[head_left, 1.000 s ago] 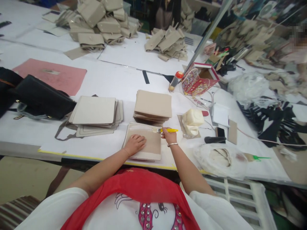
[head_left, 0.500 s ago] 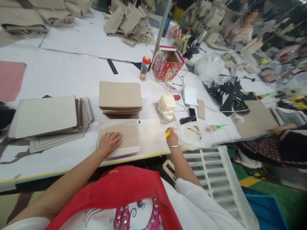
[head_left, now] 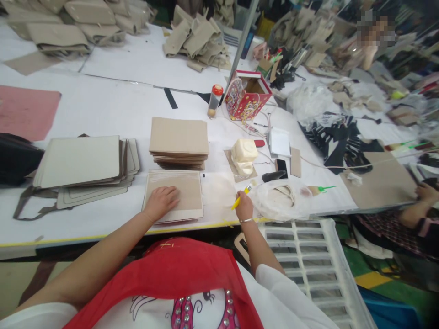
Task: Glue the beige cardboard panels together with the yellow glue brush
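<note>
Left hand (head_left: 161, 202) flat, open on beige panel (head_left: 174, 194); right hand (head_left: 244, 209) grips yellow brush (head_left: 239, 199).

left hand (head_left: 161, 202) flat, palm down; right hand (head_left: 244, 208) fisted, both arms outstretched.

Yellow brush (head_left: 239, 199), beige panel (head_left: 173, 195) (cream border), red patterned box (head_left: 245, 99), white table (head_left: 103, 109)

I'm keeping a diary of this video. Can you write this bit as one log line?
left hand: flat on beige panel | right hand: holds yellow brush off the panel | beige stack behind
</note>
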`<state>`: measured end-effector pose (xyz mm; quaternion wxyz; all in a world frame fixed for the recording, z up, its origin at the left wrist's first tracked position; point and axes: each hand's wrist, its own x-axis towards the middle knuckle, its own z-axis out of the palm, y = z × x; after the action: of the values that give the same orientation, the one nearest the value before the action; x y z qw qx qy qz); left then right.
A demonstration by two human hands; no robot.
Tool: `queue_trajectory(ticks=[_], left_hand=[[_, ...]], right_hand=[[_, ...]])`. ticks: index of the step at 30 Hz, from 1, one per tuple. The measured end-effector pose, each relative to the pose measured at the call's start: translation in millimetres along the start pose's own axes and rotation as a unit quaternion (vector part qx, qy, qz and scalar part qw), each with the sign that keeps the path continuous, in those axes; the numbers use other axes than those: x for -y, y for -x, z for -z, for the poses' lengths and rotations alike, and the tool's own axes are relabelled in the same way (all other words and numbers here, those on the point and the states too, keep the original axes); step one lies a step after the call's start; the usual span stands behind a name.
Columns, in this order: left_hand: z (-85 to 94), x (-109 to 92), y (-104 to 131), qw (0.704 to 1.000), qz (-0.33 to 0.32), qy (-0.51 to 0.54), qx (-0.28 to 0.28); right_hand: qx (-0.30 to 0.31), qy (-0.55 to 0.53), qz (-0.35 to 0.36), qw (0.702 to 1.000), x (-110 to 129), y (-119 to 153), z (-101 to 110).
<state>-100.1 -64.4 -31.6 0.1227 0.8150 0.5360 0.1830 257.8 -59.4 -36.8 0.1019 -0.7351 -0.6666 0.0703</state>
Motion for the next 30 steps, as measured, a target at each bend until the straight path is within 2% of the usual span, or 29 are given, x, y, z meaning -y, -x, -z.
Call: queue_trajectory(ticks=[3,4,5,6,8,10,11,12,13,14,17,20,24,26,27,30], left_hand=[[6.8,-29,-12,0.983,0.089,0.155,-0.032],[8.0,-39,-18,0.963,0.132,0.233,-0.032],[8.8,-49,-24,0.929,0.184,0.321,-0.018],[9.1,-57,-30,0.880,0.235,0.412,0.013],[8.6,-67,-41,0.755,0.313,0.571,0.085],[6.5,-71,-49,0.637,0.338,0.679,0.141],[4.4,-72,-52,0.595,0.337,0.713,0.155],[1.4,-73,-55,0.571,0.339,0.732,0.154],[-2.4,-74,-58,0.570,0.347,0.732,0.139],[-7.1,-75,-63,0.586,0.361,0.717,0.115],[-23.9,-84,-81,0.662,0.400,0.633,0.048],[-37.4,-92,-103,0.705,0.392,0.589,0.036],[-43.0,-95,-123,0.762,0.358,0.539,0.023],[-42.3,-99,-127,0.794,0.312,0.521,0.023],[-41.8,-103,-128,0.818,0.266,0.510,0.031],[-41.1,-124,-132,0.881,0.056,0.457,0.109]], right_hand=[[-0.039,-0.140,0.074,0.987,32,5,29],[-0.040,-0.187,0.095,0.977,43,7,37],[-0.038,-0.226,0.112,0.967,55,8,44],[-0.034,-0.255,0.125,0.958,65,9,49],[-0.024,-0.290,0.142,0.946,81,9,54],[-0.012,-0.301,0.151,0.942,92,8,52],[-0.004,-0.300,0.155,0.941,96,7,50],[0.007,-0.296,0.159,0.942,99,6,48],[0.020,-0.288,0.164,0.943,100,5,46],[0.033,-0.275,0.168,0.946,100,4,45],[0.034,-0.223,0.166,0.960,91,1,51],[-0.032,-0.164,0.131,0.977,67,0,71],[-0.093,-0.113,0.088,0.985,27,2,99],[-0.098,-0.108,0.079,0.986,13,3,104],[-0.093,-0.112,0.077,0.986,9,3,104],[-0.053,-0.140,0.091,0.985,10,-1,96]])
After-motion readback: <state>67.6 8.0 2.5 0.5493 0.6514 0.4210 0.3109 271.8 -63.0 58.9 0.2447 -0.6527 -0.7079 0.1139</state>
